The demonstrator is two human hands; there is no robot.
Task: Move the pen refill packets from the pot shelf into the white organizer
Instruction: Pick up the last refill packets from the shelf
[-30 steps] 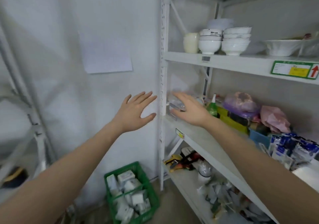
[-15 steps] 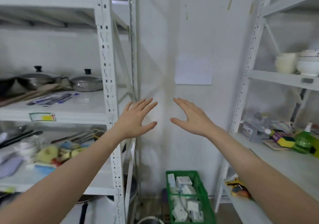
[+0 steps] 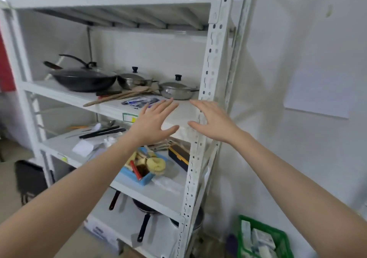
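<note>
The white-painted perforated metal shelving rack (image 3: 213,63) looks smooth and faintly glossy. A black matt wok (image 3: 83,80) sits beside two shiny steel lidded pots (image 3: 174,90). Pale bare-wood spatulas (image 3: 119,96) lie by glossy clear-plastic pen refill packets (image 3: 142,100). The green plastic lattice crate (image 3: 278,236) looks glossy.

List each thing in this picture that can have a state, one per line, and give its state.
left hand: open, fingers spread, holding nothing
right hand: open, holding nothing
pen refill packets: lying flat on the pot shelf, untouched
small steel pot: lid on
larger steel pot: lid on
black wok: lid on
green crate: filled with boxes
</note>
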